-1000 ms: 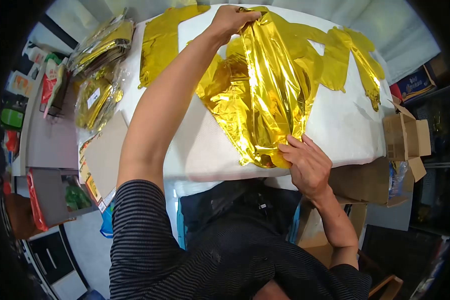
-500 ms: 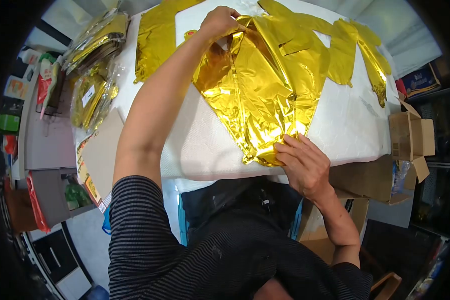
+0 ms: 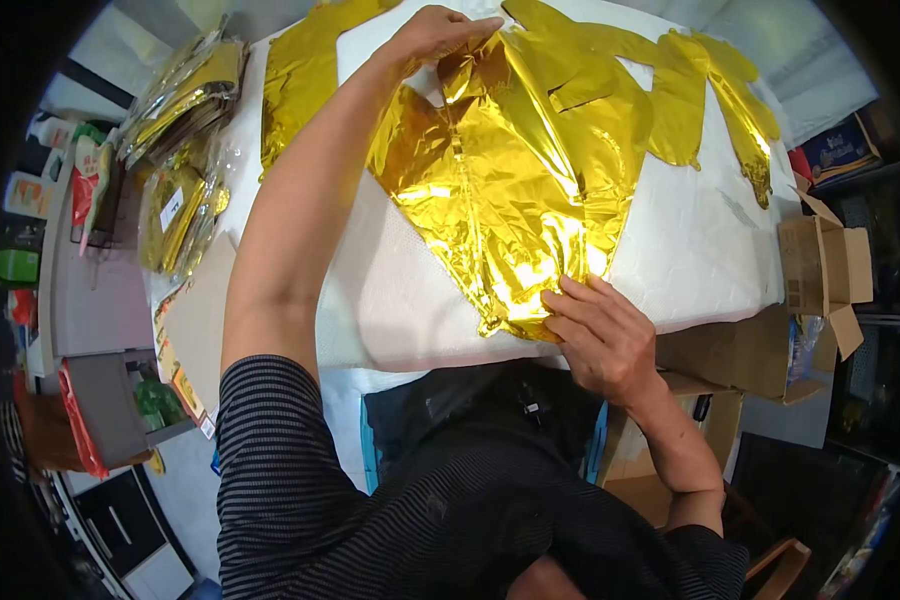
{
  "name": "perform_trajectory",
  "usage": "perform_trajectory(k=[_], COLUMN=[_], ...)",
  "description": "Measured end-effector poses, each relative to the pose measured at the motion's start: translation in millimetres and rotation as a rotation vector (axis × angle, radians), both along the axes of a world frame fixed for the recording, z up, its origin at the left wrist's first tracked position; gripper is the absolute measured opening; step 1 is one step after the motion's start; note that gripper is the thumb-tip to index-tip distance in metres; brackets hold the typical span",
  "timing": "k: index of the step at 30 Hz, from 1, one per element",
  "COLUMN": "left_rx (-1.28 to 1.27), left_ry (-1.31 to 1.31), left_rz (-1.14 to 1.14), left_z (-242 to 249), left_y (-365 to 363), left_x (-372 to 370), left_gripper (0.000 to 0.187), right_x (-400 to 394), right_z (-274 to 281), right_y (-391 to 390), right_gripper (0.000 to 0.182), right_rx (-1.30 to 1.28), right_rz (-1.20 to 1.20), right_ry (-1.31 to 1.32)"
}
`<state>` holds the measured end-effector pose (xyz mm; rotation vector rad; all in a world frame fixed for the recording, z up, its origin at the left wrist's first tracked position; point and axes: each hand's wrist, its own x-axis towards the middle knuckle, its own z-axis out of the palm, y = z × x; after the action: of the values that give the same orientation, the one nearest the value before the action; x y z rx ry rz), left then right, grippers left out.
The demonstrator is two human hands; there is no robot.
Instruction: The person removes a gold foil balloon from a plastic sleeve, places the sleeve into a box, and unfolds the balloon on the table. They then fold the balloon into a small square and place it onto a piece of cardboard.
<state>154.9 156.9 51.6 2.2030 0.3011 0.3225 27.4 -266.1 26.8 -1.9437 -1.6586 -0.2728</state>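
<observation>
A large sheet-like piece of shiny gold foil (image 3: 515,170), creased and narrowing toward the near edge, lies on the white padded table (image 3: 390,310). My left hand (image 3: 440,35) is at its far edge, fingers closed on the foil. At the near, narrow end my right hand (image 3: 605,340) pinches the foil's corner between thumb and fingers. More flat gold foil pieces lie behind, one at the left (image 3: 300,75) and one at the right (image 3: 680,100).
Plastic-wrapped gold packs (image 3: 185,90) are stacked at the table's left edge, beside a cardboard sheet (image 3: 200,310). Open cardboard boxes (image 3: 805,265) stand at the right. Shelves with a green item (image 3: 17,265) are at far left, where another person's hand (image 3: 60,435) shows.
My left hand has moved slightly left and away, pulling the foil's far edge with it. My right hand stays at the near end. Another person's hand has come further into view at far left.
</observation>
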Motion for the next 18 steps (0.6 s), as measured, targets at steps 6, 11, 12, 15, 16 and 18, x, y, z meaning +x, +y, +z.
perform_trajectory(k=[6, 11, 12, 15, 16, 18], left_rx=[-0.097, -0.202, -0.204, -0.622, -0.622, -0.594], left_ry=[0.111, 0.019, 0.025, -0.088, -0.087, -0.002], left_rz=[-0.030, -0.434, -0.437, -0.428, -0.429, -0.553], left_z=[36.2, -14.5, -12.7, 53.8, 42.8, 10.7], left_y=[-24.4, 21.5, 15.8, -44.5, -28.4, 14.1], left_x=[0.1, 59.3, 56.5, 3.6, 14.4, 38.6], left_gripper=[0.031, 0.009, 0.009, 0.035, 0.035, 0.038], right_x=[-0.8, 0.2, 0.0, 0.9, 0.8, 1.2], right_z=[-0.2, 0.1, -0.3, -2.3, -2.6, -2.6], right_y=[-0.9, -2.6, -3.2, -4.0, -4.2, -4.0], right_gripper=[0.021, 0.020, 0.019, 0.019, 0.019, 0.019], right_rx=[-0.005, -0.007, -0.007, -0.011, -0.010, -0.013], right_rz=[-0.014, -0.018, -0.016, -0.014, -0.015, -0.005], right_ry=[-0.002, 0.021, 0.026, 0.052, 0.053, 0.063])
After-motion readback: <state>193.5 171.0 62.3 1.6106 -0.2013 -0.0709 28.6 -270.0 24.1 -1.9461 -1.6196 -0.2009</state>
